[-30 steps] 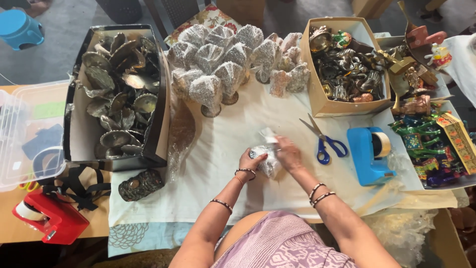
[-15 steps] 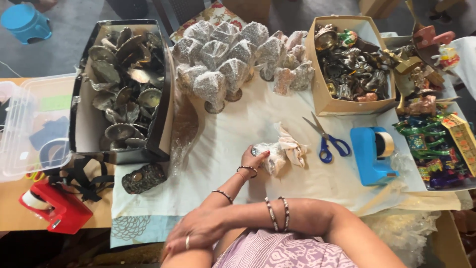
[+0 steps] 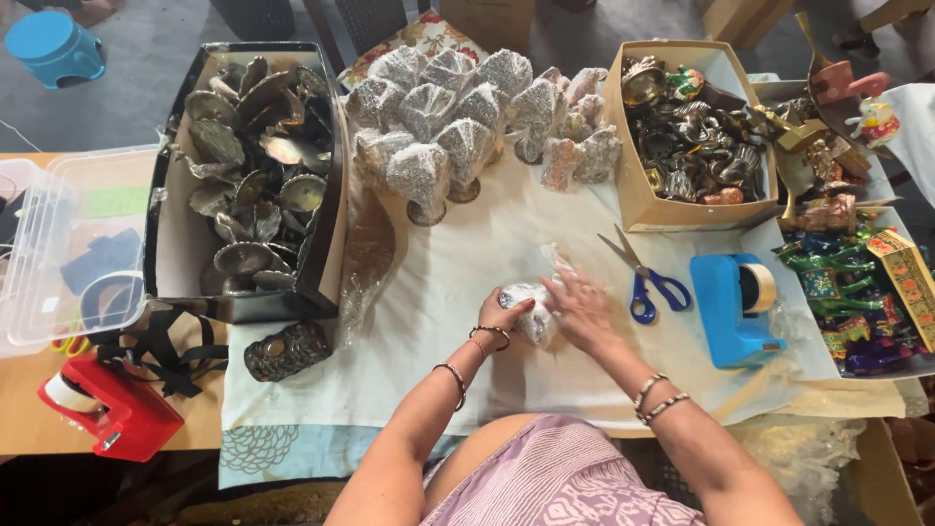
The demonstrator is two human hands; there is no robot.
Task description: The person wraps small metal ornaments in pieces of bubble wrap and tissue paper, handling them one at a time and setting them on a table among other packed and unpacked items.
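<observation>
Wrapping in hand: left hand (image 3: 502,314) and right hand (image 3: 579,310) both grasp the small wrapped bundle (image 3: 531,310) on the white cloth (image 3: 458,282); closing the film likely needs tape.

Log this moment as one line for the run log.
left hand: holds wrapped item | right hand: on its clear wrap | scissors: right, untouched

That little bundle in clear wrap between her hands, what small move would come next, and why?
Probably reaching for the blue tape dispenser to seal it. Both the left hand and the right hand press the wrapped item on the white cloth, its wrap end looks loose, and finished wrapped pieces stand behind.
</observation>
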